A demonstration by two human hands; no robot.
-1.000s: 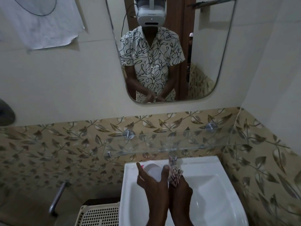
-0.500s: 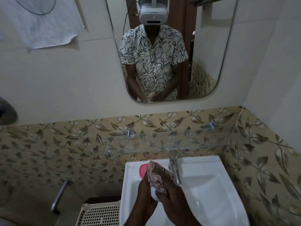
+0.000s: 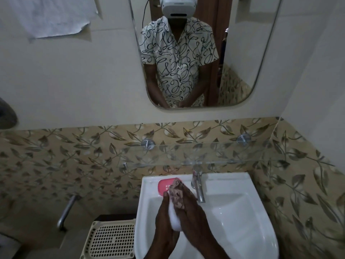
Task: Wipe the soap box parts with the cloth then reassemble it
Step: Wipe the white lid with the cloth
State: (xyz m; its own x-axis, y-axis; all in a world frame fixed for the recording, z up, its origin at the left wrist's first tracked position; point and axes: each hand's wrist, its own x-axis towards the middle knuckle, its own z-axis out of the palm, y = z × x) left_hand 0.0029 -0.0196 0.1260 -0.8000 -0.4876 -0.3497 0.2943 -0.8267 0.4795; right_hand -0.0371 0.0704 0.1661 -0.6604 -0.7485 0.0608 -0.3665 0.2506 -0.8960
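Observation:
Over the white sink point(image 3: 242, 212), my left hand point(image 3: 164, 219) holds a white soap box part point(image 3: 174, 218) upright on its edge. My right hand point(image 3: 192, 208) presses a patterned cloth point(image 3: 176, 195) against the part's upper side. The cloth's top end sticks up above both hands. A pink soap box part point(image 3: 165, 186) with small slots lies flat on the sink's back left ledge, partly hidden behind the cloth.
A chrome tap point(image 3: 197, 186) stands just right of my hands. A glass shelf point(image 3: 205, 154) hangs above the sink under a wall mirror point(image 3: 242, 53). A cream perforated basket point(image 3: 112, 240) and a metal pipe point(image 3: 65, 212) sit left of the sink.
The cloth went from hanging beside the white part to lying over it under my right hand. Both hands drew nearer to me, uncovering the pink part on the ledge.

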